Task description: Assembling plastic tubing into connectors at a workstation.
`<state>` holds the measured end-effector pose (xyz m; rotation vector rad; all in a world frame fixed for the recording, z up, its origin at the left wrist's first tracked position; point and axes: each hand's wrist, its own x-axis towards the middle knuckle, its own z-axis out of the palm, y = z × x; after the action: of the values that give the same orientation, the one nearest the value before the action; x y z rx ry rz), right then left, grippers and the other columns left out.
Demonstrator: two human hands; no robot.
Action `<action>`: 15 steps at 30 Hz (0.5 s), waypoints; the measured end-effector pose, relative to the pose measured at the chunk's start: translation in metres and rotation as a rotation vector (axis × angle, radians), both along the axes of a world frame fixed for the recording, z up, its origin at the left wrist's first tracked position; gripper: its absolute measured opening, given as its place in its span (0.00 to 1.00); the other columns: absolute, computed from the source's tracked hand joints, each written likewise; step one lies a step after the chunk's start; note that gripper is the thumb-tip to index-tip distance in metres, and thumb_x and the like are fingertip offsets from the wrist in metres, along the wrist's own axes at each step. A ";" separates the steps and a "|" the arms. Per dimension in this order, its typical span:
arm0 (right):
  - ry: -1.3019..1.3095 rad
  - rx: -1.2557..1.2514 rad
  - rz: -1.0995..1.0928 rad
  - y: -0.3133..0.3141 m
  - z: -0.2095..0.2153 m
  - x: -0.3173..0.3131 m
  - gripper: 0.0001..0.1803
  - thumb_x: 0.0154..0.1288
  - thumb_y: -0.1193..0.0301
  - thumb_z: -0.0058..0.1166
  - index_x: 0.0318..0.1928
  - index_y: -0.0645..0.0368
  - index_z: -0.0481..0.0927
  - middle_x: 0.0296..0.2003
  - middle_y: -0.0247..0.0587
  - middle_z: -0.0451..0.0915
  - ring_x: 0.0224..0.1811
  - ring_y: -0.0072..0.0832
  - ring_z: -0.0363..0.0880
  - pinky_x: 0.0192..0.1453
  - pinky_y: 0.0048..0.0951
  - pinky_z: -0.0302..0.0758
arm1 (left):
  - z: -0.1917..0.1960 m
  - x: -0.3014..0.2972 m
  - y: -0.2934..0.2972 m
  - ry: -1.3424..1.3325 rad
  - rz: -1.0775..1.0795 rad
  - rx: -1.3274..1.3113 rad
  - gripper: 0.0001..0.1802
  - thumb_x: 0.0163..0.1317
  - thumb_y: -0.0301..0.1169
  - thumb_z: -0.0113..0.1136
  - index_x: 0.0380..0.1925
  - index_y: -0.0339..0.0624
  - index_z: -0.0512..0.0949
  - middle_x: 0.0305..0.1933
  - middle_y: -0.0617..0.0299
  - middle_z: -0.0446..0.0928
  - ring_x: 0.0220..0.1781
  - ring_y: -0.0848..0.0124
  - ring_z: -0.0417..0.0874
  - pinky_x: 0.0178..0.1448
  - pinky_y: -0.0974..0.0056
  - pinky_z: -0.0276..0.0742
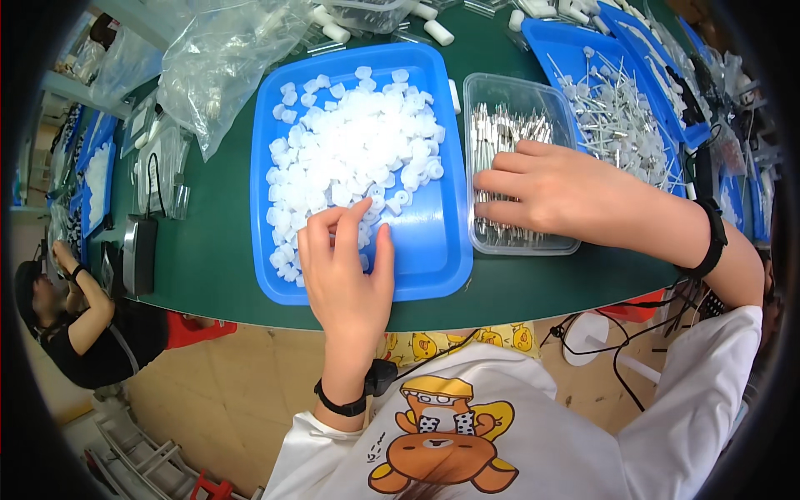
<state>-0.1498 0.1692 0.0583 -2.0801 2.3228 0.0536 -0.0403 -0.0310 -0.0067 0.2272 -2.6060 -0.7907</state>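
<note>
My left hand (346, 271) is over the near part of a blue tray (433, 267). Its fingertips touch small frosted white plastic caps (358, 142) heaped there, with the thumb and fingers apart and nothing visible between them. To the right, my right hand (533, 187) reaches into a clear plastic box (533, 92) of thin metal rods (508, 125). Its fingers are spread and bent down onto the rods; the fingertips are partly hidden, and I see no rod lifted in them.
At the far right, a blue tray (542, 37) holds rods with white caps on them (617, 117). Clear plastic bags (225, 67) and white cylinders (437, 33) lie at the back. A dark box (140, 254) stands at left; another person (83, 317) sits beyond it.
</note>
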 end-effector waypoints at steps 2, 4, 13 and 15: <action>-0.016 0.020 0.032 0.002 -0.001 -0.006 0.08 0.43 0.75 0.47 0.28 0.62 0.72 0.30 0.36 0.68 0.37 0.28 0.68 0.41 0.26 0.67 | 0.001 -0.001 0.001 0.004 0.005 0.013 0.13 0.47 0.25 0.58 0.36 0.41 0.74 0.35 0.60 0.68 0.38 0.64 0.68 0.44 0.64 0.64; -0.082 0.057 0.062 0.003 -0.004 -0.011 0.11 0.41 0.74 0.47 0.29 0.64 0.73 0.32 0.37 0.69 0.37 0.29 0.68 0.41 0.25 0.68 | 0.001 -0.001 0.003 -0.013 0.016 0.024 0.13 0.46 0.25 0.58 0.35 0.40 0.74 0.34 0.60 0.67 0.38 0.65 0.68 0.44 0.64 0.64; -0.145 -0.064 0.136 0.006 -0.008 -0.024 0.09 0.35 0.74 0.49 0.24 0.64 0.73 0.25 0.34 0.69 0.32 0.28 0.67 0.36 0.24 0.68 | 0.001 -0.002 0.004 0.004 0.023 0.017 0.14 0.46 0.24 0.59 0.36 0.40 0.74 0.34 0.60 0.68 0.38 0.64 0.68 0.43 0.65 0.65; -0.173 -0.095 0.120 0.006 -0.005 -0.022 0.11 0.36 0.74 0.50 0.26 0.64 0.75 0.27 0.34 0.71 0.33 0.29 0.67 0.36 0.25 0.68 | -0.003 -0.003 0.002 0.056 0.003 -0.034 0.14 0.44 0.24 0.59 0.35 0.41 0.75 0.33 0.60 0.67 0.35 0.65 0.67 0.37 0.66 0.64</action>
<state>-0.1722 0.1756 0.0537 -2.1688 2.1406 -0.2297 -0.0435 -0.0292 -0.0096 0.1967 -2.5634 -0.7397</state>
